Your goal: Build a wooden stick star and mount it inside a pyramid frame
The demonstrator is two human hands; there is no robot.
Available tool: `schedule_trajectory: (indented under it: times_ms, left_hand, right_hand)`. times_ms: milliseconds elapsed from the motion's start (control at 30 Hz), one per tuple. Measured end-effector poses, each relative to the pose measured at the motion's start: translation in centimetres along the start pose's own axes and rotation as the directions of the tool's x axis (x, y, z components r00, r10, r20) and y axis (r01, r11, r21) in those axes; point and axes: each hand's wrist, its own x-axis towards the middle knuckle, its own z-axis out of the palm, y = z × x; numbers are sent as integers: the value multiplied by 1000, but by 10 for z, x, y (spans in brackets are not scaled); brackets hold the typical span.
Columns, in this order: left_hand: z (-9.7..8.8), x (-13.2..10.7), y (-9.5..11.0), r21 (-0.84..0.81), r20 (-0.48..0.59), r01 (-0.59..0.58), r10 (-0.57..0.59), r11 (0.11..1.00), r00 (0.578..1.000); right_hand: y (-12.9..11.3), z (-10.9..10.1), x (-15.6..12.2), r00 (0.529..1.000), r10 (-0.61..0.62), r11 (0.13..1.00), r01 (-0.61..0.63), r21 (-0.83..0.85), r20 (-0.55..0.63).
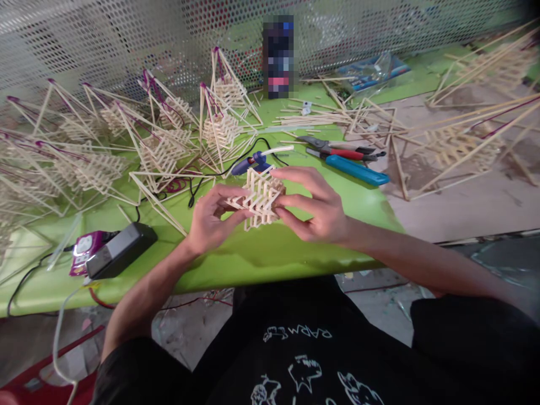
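Between my two hands, above the green tabletop (236, 253), is a small lattice of stacked pale wooden sticks (262, 197). My left hand (215, 216) pinches its left side between thumb and fingers. On the other side my right hand (318, 208) grips the lattice with its fingertips, the forefinger reaching over the top edge. Just behind the lattice lies a blue glue gun (248, 163) with a pale glue stick (276, 151) poking out of its back. To the right of it are pruning shears (333, 149) with a red handle and a blue-handled tool (356, 170).
Several stick frames with purple-wrapped tips (164, 140) crowd the left and back. Loose sticks (312, 118) lie behind the tools. A purple power socket (86, 250) and dark adapter (122, 250) sit front left with cables. Larger frames (459, 146) stand on a board at right.
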Motion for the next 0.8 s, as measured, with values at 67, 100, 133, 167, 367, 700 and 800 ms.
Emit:
schedule_trajectory:
  times_ms: [67, 100, 133, 167, 367, 700, 800]
  left_hand:
    - [0, 0, 2, -22, 21, 21, -21, 1000, 1000]
    - [0, 0, 2, -35, 36, 39, -38, 999, 999]
    - [0, 0, 3, -48, 54, 63, -61, 997, 997]
    - [0, 0, 4, -62, 72, 91, -86, 994, 994]
    - [-1, 1, 8, -158, 172, 240, -213, 958, 962]
    - [7, 1, 5, -353, 240, 385, -315, 853, 918]
    - [10, 0, 4, -380, 233, 429, -363, 820, 902]
  right_hand:
    - [1, 0, 0, 1000, -20, 1000, 20, -5, 3]
    - [2, 0, 0, 999, -33, 999, 33, -5, 8]
    - [3, 0, 0, 999, -46, 999, 46, -4, 14]
    - [4, 0, 0, 998, -59, 998, 59, -5, 18]
    - [3, 0, -3, 996, -93, 992, 92, -89, -6]
    - [-8, -3, 2, 993, 114, 993, -114, 20, 9]
    - [-7, -1, 2, 982, 177, 979, -182, 95, 65]
